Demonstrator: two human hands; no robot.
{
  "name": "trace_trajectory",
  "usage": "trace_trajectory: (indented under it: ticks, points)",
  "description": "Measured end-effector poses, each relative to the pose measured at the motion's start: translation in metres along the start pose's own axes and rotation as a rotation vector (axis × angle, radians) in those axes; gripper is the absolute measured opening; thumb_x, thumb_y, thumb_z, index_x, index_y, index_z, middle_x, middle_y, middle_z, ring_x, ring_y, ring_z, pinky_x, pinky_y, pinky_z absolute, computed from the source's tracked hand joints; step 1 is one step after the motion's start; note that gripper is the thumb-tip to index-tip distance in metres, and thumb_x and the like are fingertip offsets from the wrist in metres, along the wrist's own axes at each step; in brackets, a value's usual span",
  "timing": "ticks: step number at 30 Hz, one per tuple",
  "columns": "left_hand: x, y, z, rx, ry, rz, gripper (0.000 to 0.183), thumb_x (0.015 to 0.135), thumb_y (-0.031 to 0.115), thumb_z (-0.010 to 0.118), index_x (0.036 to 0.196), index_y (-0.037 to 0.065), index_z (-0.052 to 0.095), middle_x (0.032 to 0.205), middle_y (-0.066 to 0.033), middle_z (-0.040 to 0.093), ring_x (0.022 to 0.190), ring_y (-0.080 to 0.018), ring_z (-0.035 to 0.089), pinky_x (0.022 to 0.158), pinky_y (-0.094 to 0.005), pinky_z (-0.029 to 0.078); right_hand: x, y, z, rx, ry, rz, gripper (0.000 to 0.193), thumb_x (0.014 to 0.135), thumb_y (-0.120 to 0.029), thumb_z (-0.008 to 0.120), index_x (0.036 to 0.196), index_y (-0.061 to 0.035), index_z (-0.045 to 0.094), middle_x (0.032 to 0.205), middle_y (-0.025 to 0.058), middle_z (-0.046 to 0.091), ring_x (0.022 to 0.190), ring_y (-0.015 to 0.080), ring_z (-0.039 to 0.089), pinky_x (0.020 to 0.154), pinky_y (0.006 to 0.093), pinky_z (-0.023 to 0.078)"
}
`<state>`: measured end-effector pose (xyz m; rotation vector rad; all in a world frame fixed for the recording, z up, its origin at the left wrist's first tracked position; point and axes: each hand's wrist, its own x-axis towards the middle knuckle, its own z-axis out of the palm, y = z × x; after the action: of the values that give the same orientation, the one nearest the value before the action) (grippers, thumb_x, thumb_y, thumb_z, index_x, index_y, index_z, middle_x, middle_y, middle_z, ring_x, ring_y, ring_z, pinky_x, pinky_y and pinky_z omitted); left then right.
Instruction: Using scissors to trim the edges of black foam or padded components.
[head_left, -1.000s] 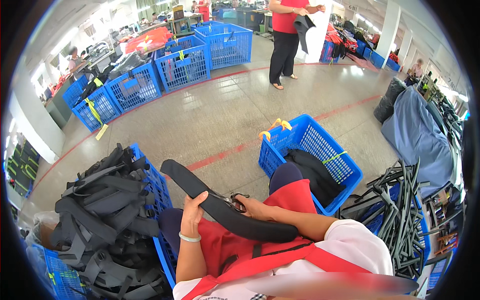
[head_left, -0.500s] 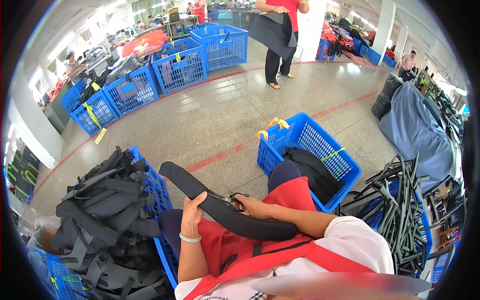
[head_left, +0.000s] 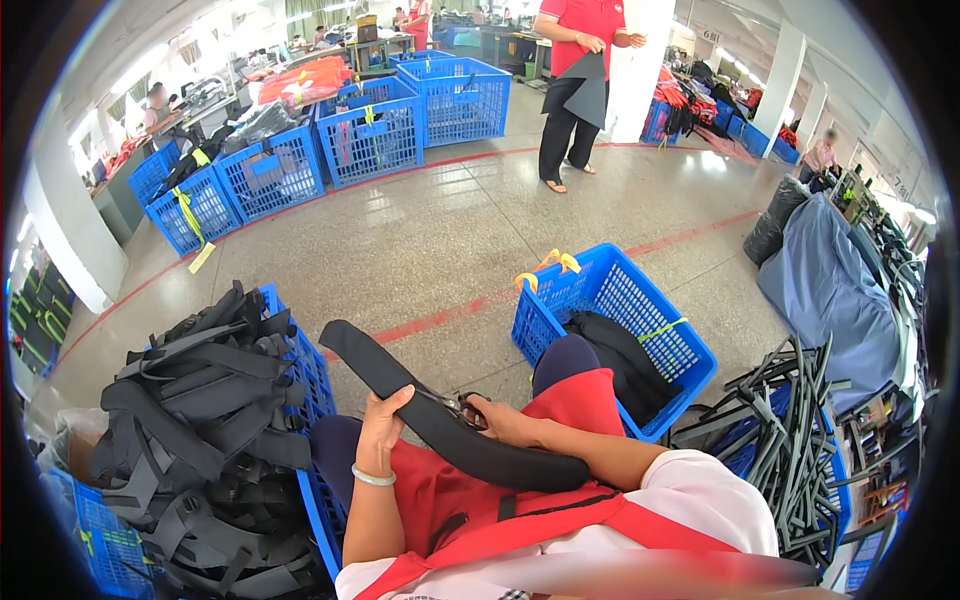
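Note:
A long, curved, padded black strap [head_left: 480,447] lies slantwise over my lap. My left hand [head_left: 385,415] grips it near the middle, thumb on top. In my right hand [head_left: 497,418] is a pair of scissors [head_left: 462,403], its blades lying along the strap's far edge close to my left fingers. The blade tips are hard to make out against the black. A red apron [head_left: 450,500] is under the strap.
At my left, a blue crate [head_left: 312,370] is heaped with black padded straps [head_left: 200,400]. Ahead to the right, another blue crate [head_left: 640,300] holds black pieces. Grey strips [head_left: 780,430] pile up at far right. A person [head_left: 580,90] stands beyond, holding dark sheets.
The scissors' handles have come closer together along the strap's edge. My left hand keeps its hold. The person beyond has lowered the dark sheets, and the view has tilted slightly.

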<state>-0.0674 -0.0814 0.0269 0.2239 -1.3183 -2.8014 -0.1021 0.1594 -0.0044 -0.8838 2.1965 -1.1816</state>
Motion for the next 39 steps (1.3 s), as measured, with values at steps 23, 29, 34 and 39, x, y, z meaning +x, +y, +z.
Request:
trace_trajectory:
  ticks: [23, 29, 34, 39]
  points:
    - [0.0, -0.005, -0.001, 0.001, -0.01, 0.004, 0.026, 0.077, 0.002, 0.073, 0.099, 0.004, 0.06, 0.091, -0.0047, 0.063, 0.084, -0.0182, 0.063, 0.08, -0.0313, 0.052, -0.005, 0.003, 0.001, 0.018, 0.023, -0.018, 0.055, 0.083, -0.035, 0.068, 0.121, -0.0053, 0.042, 0.089, 0.0185, 0.06, 0.078, 0.0342, 0.06, 0.068, 0.0417, 0.045]
    - [-0.006, -0.003, 0.001, 0.018, -0.012, 0.024, 0.033, 0.076, -0.001, 0.072, 0.106, 0.003, 0.057, 0.095, -0.0049, 0.061, 0.088, -0.0188, 0.061, 0.081, -0.0328, 0.05, -0.006, 0.002, 0.0, -0.041, -0.003, 0.002, 0.054, 0.084, -0.034, 0.064, 0.122, -0.0051, 0.039, 0.09, 0.0259, 0.062, 0.084, 0.0449, 0.061, 0.07, 0.0485, 0.048]
    - [-0.003, -0.003, -0.001, 0.051, 0.016, 0.086, 0.036, 0.076, -0.001, 0.073, 0.108, 0.001, 0.056, 0.097, -0.0066, 0.061, 0.09, -0.0202, 0.061, 0.082, -0.0352, 0.05, -0.003, -0.004, -0.004, -0.08, 0.024, -0.003, 0.049, 0.081, -0.026, 0.066, 0.118, -0.005, 0.042, 0.093, 0.0217, 0.061, 0.082, 0.0374, 0.061, 0.069, 0.0423, 0.046]
    - [0.003, -0.005, 0.0, 0.003, -0.004, 0.08, 0.034, 0.077, -0.003, 0.073, 0.107, 0.0, 0.057, 0.098, -0.0073, 0.063, 0.089, -0.0203, 0.062, 0.08, -0.0344, 0.051, -0.006, -0.028, -0.019, -0.127, 0.041, 0.068, 0.049, 0.08, -0.032, 0.068, 0.113, -0.0052, 0.043, 0.091, 0.0243, 0.059, 0.082, 0.0432, 0.059, 0.07, 0.0462, 0.045]
